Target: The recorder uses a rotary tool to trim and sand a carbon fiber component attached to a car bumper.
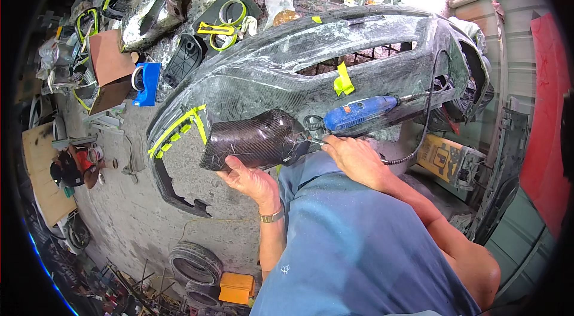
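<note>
My left hand (251, 183) supports a glossy black carbon-fibre part (248, 139) from beneath, its thumb against the near side and its other fingers mostly hidden. At the part's right end, my right hand (356, 159) pinches the slim handpiece (317, 141) of a rotary tool, its tip close to the part's edge; whether they touch I cannot tell. A flexible shaft (412, 153) loops from this hand up to the blue rotary tool (360, 113). That tool lies on a large grey car bumper (251, 92) with a woven surface, just beyond my hands.
Yellow-green tape (343, 80) marks the bumper. Behind it lie tape rolls (232, 12), a blue tape dispenser (146, 84) and a cardboard box (110, 59). Tyres (196, 263) and an orange block (236, 288) are on the floor. Another person (75, 166) is at far left.
</note>
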Tool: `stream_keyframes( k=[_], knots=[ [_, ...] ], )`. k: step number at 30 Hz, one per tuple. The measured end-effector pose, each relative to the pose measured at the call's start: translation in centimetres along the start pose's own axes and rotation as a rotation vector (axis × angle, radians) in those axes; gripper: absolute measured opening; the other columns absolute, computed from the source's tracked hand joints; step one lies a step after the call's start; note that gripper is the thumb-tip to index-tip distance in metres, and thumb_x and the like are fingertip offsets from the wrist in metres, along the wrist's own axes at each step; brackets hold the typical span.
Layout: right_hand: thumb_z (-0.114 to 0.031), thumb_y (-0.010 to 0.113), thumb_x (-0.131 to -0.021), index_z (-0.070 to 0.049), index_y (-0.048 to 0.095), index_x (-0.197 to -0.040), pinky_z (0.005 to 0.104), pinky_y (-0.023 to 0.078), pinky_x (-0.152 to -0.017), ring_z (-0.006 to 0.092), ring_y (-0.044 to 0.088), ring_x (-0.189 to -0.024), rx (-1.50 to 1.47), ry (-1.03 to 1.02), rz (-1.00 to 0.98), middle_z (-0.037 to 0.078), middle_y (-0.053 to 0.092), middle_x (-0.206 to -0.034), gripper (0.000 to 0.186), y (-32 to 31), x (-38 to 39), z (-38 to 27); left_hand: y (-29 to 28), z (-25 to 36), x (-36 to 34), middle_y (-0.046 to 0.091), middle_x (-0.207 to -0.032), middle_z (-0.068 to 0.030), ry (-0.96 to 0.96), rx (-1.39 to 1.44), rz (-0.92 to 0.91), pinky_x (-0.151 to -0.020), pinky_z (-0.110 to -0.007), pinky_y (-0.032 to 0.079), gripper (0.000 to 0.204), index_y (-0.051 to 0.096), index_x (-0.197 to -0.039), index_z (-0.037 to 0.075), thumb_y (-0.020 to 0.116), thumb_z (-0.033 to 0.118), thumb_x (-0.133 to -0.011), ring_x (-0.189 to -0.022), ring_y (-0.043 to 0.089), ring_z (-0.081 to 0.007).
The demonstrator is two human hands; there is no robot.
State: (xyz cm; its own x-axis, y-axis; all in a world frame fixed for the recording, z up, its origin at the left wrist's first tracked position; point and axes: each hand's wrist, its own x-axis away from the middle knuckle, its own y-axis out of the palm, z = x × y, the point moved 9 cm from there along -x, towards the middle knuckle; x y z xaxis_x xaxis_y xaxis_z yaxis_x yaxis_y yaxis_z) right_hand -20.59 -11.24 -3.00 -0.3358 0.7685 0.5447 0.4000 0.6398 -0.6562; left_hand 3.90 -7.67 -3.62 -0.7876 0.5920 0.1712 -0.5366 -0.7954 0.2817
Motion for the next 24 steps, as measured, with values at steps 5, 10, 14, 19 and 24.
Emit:
stream_keyframes(
  k=[5, 10, 14, 19, 24],
  knots=[
    [-0.028, 0.047, -0.1, -0.002, 0.056, -0.11, 0.0535, 0.05, -0.072, 0.0416, 0.066, -0.082, 0.006, -0.009, -0.017, 0.022, 0.068, -0.087, 0.029, 0.0, -0.5, -0.3, -0.1, -0.2, 0.0, 0.054, -0.127, -0.0107, -0.003, -0.005, 0.003, -0.1, -0.041, 0.047, 0.049, 0.047, -0.123, 0.004, 0.064, 0.04, -0.094, -0.115, 0.056, -0.0222],
    [-0.027, 0.048, -0.1, -0.002, 0.056, -0.107, 0.0536, 0.05, -0.071, 0.0417, 0.066, -0.081, 0.009, -0.008, -0.02, 0.022, 0.068, -0.085, 0.027, 0.0, -0.5, -0.5, 0.0, 0.0, 0.1, 0.055, -0.126, -0.0101, 0.005, -0.004, -0.001, -0.1, -0.041, 0.048, 0.048, 0.047, -0.122, 0.005, 0.064, 0.04, -0.094, -0.114, 0.056, -0.0218],
    [-0.026, 0.049, -0.099, -0.002, 0.056, -0.105, 0.0534, 0.05, -0.071, 0.0417, 0.066, -0.08, 0.022, -0.028, -0.006, 0.022, 0.068, -0.084, 0.026, 0.0, -0.6, -0.6, 0.1, 0.1, 0.2, 0.056, -0.125, -0.0094, 0.005, -0.001, -0.01, -0.1, -0.04, 0.047, 0.047, 0.047, -0.122, 0.005, 0.064, 0.039, -0.094, -0.114, 0.056, -0.0213],
    [-0.025, 0.049, -0.099, -0.001, 0.056, -0.104, 0.0534, 0.05, -0.071, 0.0416, 0.066, -0.08, 0.022, -0.014, -0.02, 0.022, 0.068, -0.084, 0.025, 0.0, -0.5, -0.8, -0.1, -0.1, 0.1, 0.056, -0.126, -0.009, 0.017, -0.009, -0.025, -0.1, -0.04, 0.047, 0.045, 0.048, -0.121, 0.005, 0.064, 0.038, -0.095, -0.114, 0.056, -0.0211],
    [-0.026, 0.048, -0.1, -0.001, 0.057, -0.103, 0.0536, 0.05, -0.071, 0.0416, 0.066, -0.081, 0.003, -0.005, -0.026, 0.022, 0.068, -0.086, 0.027, 0.0, -0.5, -0.7, -0.2, -0.3, 0.2, 0.054, -0.132, -0.0124, -0.013, 0.018, -0.024, -0.099, -0.04, 0.048, 0.054, 0.043, -0.133, 0.004, 0.064, 0.036, -0.095, -0.116, 0.056, -0.0237]
  ],
)
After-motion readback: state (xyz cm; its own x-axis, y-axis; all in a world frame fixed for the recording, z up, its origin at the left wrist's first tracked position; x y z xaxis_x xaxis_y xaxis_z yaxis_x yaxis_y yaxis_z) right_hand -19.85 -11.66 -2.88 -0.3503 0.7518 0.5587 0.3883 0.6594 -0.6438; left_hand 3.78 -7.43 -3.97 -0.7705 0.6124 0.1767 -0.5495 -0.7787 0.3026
